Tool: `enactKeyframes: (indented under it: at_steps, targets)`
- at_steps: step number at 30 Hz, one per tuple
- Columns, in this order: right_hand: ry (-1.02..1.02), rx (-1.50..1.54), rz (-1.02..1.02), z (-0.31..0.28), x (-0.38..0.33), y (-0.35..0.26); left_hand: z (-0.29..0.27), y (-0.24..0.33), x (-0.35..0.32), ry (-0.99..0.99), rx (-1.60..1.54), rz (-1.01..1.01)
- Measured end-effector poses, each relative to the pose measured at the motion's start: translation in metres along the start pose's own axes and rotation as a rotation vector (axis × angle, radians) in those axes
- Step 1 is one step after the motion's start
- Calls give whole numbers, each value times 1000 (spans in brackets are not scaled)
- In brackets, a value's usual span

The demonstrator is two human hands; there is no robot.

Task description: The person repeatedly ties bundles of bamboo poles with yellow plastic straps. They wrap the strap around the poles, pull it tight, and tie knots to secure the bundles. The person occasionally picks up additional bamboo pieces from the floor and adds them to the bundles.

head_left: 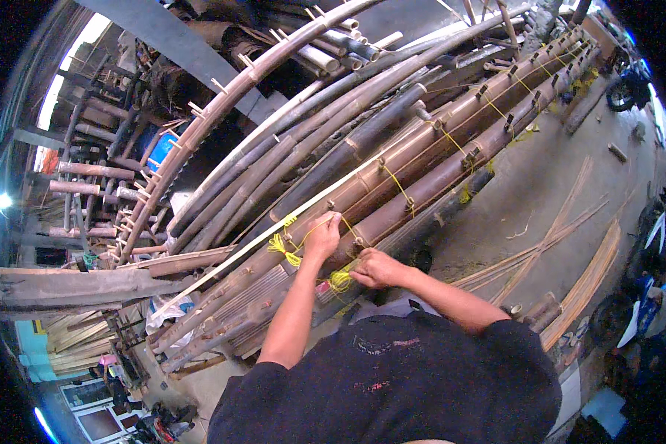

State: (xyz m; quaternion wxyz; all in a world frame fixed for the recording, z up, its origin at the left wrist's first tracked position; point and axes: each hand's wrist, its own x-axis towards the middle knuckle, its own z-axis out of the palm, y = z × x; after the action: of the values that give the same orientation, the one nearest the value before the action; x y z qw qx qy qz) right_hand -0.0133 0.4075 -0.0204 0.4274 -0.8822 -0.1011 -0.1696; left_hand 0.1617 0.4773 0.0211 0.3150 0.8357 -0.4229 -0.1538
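Observation:
My left hand [323, 235] rests on a thick brown bamboo pole [422, 159] and pinches a yellow cord [288, 240] that loops around the pole and a small wooden peg. My right hand [377, 268] is closed on a bunch of the same yellow cord [340, 280] just below the pole. The cord runs on along the pole from peg to peg toward the far right, tied at each one. A thin pale bamboo strip [259, 240] lies along the poles beside my left hand.
Many long bamboo poles [296, 126] lie stacked side by side behind the tied ones. Split bamboo strips [584, 277] lie on the concrete floor at right. A wooden beam [74, 285] and more bamboo pieces stand at left. Motorbikes stand at the right edge.

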Motion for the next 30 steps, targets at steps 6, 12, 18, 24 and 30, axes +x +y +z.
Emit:
enactKeyframes:
  at_steps: [6, 12, 18, 24, 30]
  targets:
    - [-41, -119, 109, 4, -4, -7, -48, 35, 89, 217, -407, -57]
    - [-84, -188, 270, 8, 14, -20, -4, -50, 115, 176, 254, -93]
    - [-171, 220, 380, 59, 27, -55, -102, -30, 30, 95, 235, -162]
    - [1118, 1562, 973, 103, 69, -73, -72, -78, -86, -140, 162, -86]
    - [270, 234, 506, 114, 209, -87, -27, -163, -91, 83, 50, 250]
